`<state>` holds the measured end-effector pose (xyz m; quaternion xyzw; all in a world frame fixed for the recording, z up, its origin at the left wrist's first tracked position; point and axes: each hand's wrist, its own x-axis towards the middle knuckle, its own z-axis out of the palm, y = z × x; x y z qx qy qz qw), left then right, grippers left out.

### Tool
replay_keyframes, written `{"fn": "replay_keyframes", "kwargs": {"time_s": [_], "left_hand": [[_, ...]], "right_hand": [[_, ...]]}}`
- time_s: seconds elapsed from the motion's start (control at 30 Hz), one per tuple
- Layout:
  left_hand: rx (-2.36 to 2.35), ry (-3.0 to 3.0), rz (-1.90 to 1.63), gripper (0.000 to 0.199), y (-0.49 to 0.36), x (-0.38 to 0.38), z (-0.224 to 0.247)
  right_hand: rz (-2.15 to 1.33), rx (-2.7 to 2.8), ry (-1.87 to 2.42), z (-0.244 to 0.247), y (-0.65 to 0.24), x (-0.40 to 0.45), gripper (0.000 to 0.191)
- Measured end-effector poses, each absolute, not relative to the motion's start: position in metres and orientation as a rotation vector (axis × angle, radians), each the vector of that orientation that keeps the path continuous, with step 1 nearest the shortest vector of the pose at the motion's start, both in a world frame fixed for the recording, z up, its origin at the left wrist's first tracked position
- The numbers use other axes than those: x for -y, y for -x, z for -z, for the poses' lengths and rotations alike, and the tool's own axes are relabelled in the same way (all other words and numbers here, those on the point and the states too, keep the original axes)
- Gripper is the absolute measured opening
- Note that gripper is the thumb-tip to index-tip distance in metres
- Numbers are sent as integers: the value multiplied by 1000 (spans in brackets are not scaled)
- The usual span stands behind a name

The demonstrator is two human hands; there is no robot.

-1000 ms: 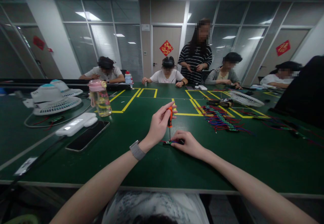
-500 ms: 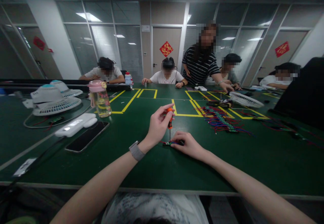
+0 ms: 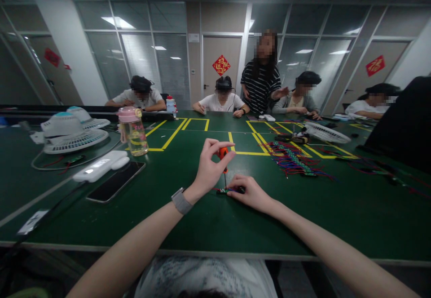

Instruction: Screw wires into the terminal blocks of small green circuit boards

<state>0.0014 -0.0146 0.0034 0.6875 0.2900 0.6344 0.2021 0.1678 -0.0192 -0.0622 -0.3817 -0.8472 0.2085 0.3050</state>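
Note:
An orange-and-black screwdriver (image 3: 223, 153) stands nearly upright in my left hand (image 3: 209, 165). My left index finger and thumb are spread around its handle, the thumb crossing in front; the other fingers are partly hidden. The thin shaft reaches down to a small green circuit board (image 3: 222, 191) lying on the green table. My right hand (image 3: 251, 192) rests on the table with curled fingers, its fingertips pinching the board's right end. Wires come off the board, some of them under the right fingers.
Several wired circuit boards (image 3: 292, 156) lie in a row at right. To the left are a phone (image 3: 116, 182), a white power strip (image 3: 101, 165), a bottle (image 3: 134, 136) and white fans (image 3: 72, 136). Several people are across the table (image 3: 188, 226), one standing (image 3: 261, 82).
My left index finger and thumb have spread apart around the screwdriver handle, which leans slightly left. My right hand stays put. The standing person has straightened and drawn an arm back from the fan.

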Motion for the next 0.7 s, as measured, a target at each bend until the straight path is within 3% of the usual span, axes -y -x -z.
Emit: {"fn": "replay_keyframes", "kwargs": {"time_s": [0.2, 0.43, 0.6, 0.7], "left_hand": [[-616, -1749, -1612, 33, -3, 15, -4], [-869, -1899, -1784, 22, -1, 11, -2], [-650, -1774, -1637, 34, -2, 11, 0], [-672, -1756, -1654, 31, -4, 12, 0]], "right_hand": [[-540, 2250, 1005, 62, -168, 19, 12], [-535, 2252, 1017, 61, -168, 20, 12], [-546, 2256, 1017, 61, -168, 20, 12], [-544, 2251, 1016, 61, -168, 20, 12]]}}
